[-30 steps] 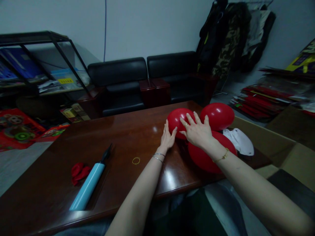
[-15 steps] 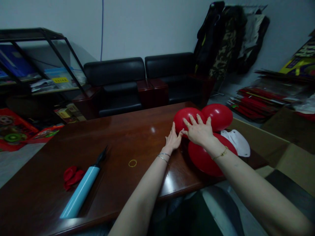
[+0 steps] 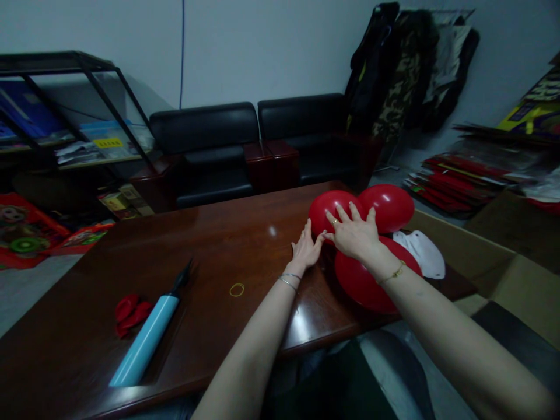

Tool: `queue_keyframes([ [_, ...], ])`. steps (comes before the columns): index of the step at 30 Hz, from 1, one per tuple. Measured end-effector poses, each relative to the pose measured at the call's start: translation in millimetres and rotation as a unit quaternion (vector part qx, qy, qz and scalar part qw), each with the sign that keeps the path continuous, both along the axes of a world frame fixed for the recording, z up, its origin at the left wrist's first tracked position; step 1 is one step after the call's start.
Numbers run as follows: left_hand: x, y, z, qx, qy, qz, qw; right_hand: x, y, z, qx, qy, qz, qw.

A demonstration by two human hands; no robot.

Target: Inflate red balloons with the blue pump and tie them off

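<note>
Three inflated red balloons lie together at the right end of the brown table (image 3: 210, 245). My right hand (image 3: 355, 234) rests with its fingers spread on the near-left balloon (image 3: 326, 202). Against that same balloon's left side, the outstretched fingers of my left hand (image 3: 307, 251) touch it low down. Another balloon (image 3: 388, 207) sits behind and to the right. Under my right wrist is the third balloon (image 3: 365, 286), partly covered by the forearm. The balloons' necks are hidden from sight.
A light blue hand pump (image 3: 146, 341) lies at the table's left, beside limp red balloons (image 3: 131, 315). A thin yellow ring (image 3: 237, 290) lies mid-table. White cloth (image 3: 422, 254) is right of the balloons, near an open cardboard box (image 3: 520, 286). Black sofas (image 3: 205, 131) stand behind.
My left hand has shifted very slightly to the left, its fingers still at the balloon. My right hand and the balloons show almost no movement.
</note>
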State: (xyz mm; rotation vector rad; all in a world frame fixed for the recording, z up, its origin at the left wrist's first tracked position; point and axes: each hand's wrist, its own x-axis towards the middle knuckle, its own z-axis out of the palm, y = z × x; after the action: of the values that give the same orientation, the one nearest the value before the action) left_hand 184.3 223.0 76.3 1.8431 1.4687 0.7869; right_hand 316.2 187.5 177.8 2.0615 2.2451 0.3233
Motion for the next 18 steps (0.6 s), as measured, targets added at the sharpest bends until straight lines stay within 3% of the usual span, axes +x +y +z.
queue_keyframes([
  [18, -19.0, -5.0, -3.1, 0.059, 0.097, 0.064, 0.991, -7.4, -6.9, -5.6, 0.037, -0.015, 0.022, 0.999],
])
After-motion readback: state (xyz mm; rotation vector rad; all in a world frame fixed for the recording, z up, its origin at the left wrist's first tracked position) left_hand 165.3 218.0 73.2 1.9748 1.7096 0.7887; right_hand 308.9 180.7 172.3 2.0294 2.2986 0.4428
